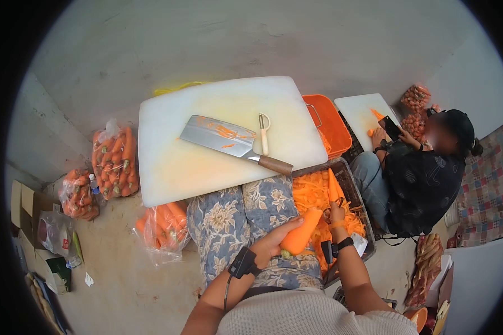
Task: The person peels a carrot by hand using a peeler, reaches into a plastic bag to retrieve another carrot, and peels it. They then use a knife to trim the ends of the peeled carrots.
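Observation:
My left hand point(275, 237) is closed around a thick peeled carrot point(302, 231), its green stem end toward me, above my lap. To its right, my right hand point(337, 215) is closed on a slimmer carrot point(333, 187), which points away from me over a dark crate point(353, 187) filled with orange peelings and carrots. A white cutting board point(218, 123) lies in front of my knees. On the board rest a wide cleaver point(218, 135) with orange scraps on its blade and a peeler point(264, 135).
An orange bin point(331, 125) stands right of the board. Farther right, a seated person point(425, 178) holds a dark cleaver point(389, 128) over another board point(360, 111). Bags of carrots point(116, 162) and a cardboard box point(25, 206) stand on the left.

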Tool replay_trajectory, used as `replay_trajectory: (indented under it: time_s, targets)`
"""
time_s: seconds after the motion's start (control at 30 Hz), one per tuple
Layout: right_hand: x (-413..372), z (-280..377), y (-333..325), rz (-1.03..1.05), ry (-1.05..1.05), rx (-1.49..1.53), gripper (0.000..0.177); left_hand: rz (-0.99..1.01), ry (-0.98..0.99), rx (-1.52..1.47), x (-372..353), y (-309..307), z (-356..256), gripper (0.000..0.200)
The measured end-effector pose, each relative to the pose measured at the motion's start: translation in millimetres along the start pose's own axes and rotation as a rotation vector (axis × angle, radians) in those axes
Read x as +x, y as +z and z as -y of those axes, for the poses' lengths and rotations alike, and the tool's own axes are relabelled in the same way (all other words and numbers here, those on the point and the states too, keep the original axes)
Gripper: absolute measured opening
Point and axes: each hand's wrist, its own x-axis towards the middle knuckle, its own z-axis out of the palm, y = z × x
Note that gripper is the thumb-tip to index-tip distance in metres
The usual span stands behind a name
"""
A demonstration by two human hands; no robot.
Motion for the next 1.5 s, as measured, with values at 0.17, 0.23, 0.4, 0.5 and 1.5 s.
replay_trajectory:
  time_s: [0.17, 0.23, 0.4, 0.5, 1.5]
  targets:
    - [-44.5, -20.1, -14.3, -0.069, -0.096, 0.172, 0.024, 0.015, 0.009, -0.329, 3.8, -9.7, 2.6, 0.045]
    - [-60.7, -15.0, -17.9, -0.166, -0.151, 0.128, 0.024, 0.081, 0.015, -0.331, 5.2, -13.0, 5.5, 0.044]
    - [-112.8, 21.7, -3.1, -0.034, -0.173, 0.212, 0.017, 0.027, 0.077, -0.289, 10.2, -16.4, 14.2, 0.048]
    - [-136.3, 39.6, 20.0, -0.003, -0.407, 0.166, 0.015, 0.011, 0.115, -0.276, 4.7, -2.7, 10.9, 0.050]
    - [-149.4, 74.2, 74.8, 0.123, -0.565, -0.131, 0.027, -0.122, 0.069, -0.255, 12.2, -3.8, 6.8, 0.039]
